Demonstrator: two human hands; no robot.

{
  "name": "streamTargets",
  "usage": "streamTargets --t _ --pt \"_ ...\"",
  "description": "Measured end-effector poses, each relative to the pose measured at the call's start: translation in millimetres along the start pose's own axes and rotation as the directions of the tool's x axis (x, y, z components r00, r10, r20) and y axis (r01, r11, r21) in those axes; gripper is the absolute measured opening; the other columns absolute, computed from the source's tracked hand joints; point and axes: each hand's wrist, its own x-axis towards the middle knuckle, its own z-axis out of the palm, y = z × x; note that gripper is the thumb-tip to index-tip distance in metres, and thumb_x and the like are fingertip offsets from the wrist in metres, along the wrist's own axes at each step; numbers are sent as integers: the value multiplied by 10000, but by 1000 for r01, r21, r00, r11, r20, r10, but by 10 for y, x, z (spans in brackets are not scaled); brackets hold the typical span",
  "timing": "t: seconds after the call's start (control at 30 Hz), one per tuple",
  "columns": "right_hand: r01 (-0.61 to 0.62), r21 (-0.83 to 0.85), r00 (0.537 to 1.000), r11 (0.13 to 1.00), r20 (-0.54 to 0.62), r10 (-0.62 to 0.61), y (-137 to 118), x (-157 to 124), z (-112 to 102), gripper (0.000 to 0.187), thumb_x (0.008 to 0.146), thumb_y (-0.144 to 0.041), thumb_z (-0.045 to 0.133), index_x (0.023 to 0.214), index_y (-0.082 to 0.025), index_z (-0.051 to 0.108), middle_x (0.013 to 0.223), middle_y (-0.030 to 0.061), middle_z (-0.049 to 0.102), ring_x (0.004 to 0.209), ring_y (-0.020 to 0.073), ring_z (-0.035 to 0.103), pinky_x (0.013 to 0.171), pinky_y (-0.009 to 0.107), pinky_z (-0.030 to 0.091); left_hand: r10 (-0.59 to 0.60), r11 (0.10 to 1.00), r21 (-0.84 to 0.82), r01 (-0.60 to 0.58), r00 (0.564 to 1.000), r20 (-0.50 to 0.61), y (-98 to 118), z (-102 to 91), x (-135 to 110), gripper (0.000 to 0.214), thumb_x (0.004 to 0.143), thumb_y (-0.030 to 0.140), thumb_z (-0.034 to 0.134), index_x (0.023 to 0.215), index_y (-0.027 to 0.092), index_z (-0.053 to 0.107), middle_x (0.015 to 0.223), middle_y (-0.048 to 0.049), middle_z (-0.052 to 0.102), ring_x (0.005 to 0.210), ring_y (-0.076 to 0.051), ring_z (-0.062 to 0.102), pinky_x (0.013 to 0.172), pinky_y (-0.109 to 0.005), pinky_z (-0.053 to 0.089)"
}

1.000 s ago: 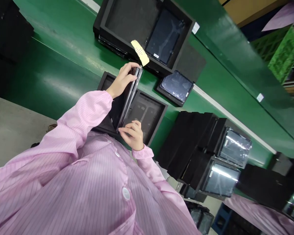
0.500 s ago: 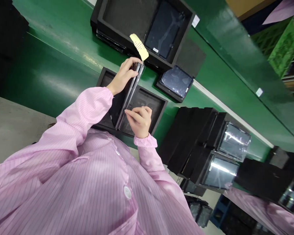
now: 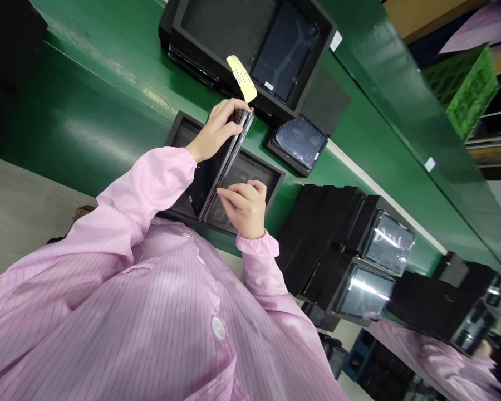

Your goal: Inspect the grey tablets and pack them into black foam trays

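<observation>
My left hand (image 3: 217,132) is closed around the upper end of several thin, dark, glossy screen panels (image 3: 226,162), standing on edge and tilted. Beneath them lies a black foam tray (image 3: 275,192) with two recesses. My right hand (image 3: 247,209) is over the tray's right recess, thumb and fingertips pinched together close to the panels' lower edge. Whatever that pinch holds, if anything, is too small to make out. A yellow dotted strip (image 3: 242,79) sticks out just beyond the panels' top end.
A larger black tray (image 3: 229,58) behind holds a dark screen panel (image 3: 284,53). Right of it, a smaller wrapped panel (image 3: 301,142) lies on the green bench (image 3: 121,72). Black foam trays (image 3: 317,234) are stacked to the right. Another person's pink sleeve (image 3: 446,356) shows at lower right.
The panels and my left hand have shifted slightly right in view. My right hand has moved a little right too, still pinched. The camera view has turned slightly.
</observation>
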Motion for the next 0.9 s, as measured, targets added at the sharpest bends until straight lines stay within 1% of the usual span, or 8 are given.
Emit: streamTargets --t 0.2,0.43,0.53,0.6,0.67,0.77,0.83,0.9 --pt "20 -13 995 1000 93 -18 24 2 -32 171 957 -221 594 870 -290 724 763 -44 685 653 102 546 925 402 353 -26 999 -30 26 1000 -12 -20 48 -2 210 834 203 507 1020 275 574 1058 -18 554 1235 -274 487 1138 -479 362" --pt "115 -50 992 992 57 -112 45 -1 -15 124 946 -239 627 880 -276 726 731 -53 710 640 101 540 909 368 369 60 997 44 -62 997 46 -14 13 -27 275 811 200 490 1065 278 562 1091 -23 549 1189 -269 509 1101 -481 382" --pt "99 -21 990 995 101 -97 74 -49 -13 172 957 -206 596 998 -300 734 731 -50 715 655 109 554 930 376 371 59 996 58 -61 997 39 -44 -12 -24 281 822 220 476 1082 285 558 1094 -29 553 1183 -274 507 1087 -477 391" --pt "57 50 987 997 145 -63 82 -91 -18 264 961 -154 550 1102 -304 716 769 -43 724 687 110 590 952 383 379 41 998 44 -43 999 27 -66 -27 -17 271 827 236 484 1081 289 561 1088 -33 555 1192 -280 498 1092 -477 380" --pt "-20 150 989 988 145 -2 67 -122 -19 306 956 -135 521 1146 -292 703 809 -32 730 720 112 633 967 390 400 23 1000 17 -23 1000 16 -76 -38 -13 258 828 246 499 1073 286 567 1081 -38 553 1213 -292 482 1104 -490 356" --pt "-171 261 985 950 38 166 -3 -125 14 264 948 -175 518 1096 -264 719 782 -16 718 715 132 661 945 404 454 10 1000 -14 -10 1000 16 -59 -50 -16 251 828 248 510 1069 280 572 1083 -42 545 1243 -306 460 1118 -517 317" --pt "-270 315 957 910 -21 291 -64 -99 67 210 933 -217 545 1036 -246 726 748 -9 702 695 146 652 891 399 490 10 1000 -22 -10 1000 25 -37 -54 -23 251 826 245 513 1067 277 572 1089 -41 544 1252 -308 452 1122 -524 302" --pt "-364 395 914 844 -22 404 -119 -67 144 172 906 -259 585 1017 -222 710 755 1 696 680 149 639 823 374 518 17 1000 -22 -17 999 31 -19 -57 -30 251 821 245 516 1064 272 571 1095 -43 548 1249 -306 452 1124 -520 299"
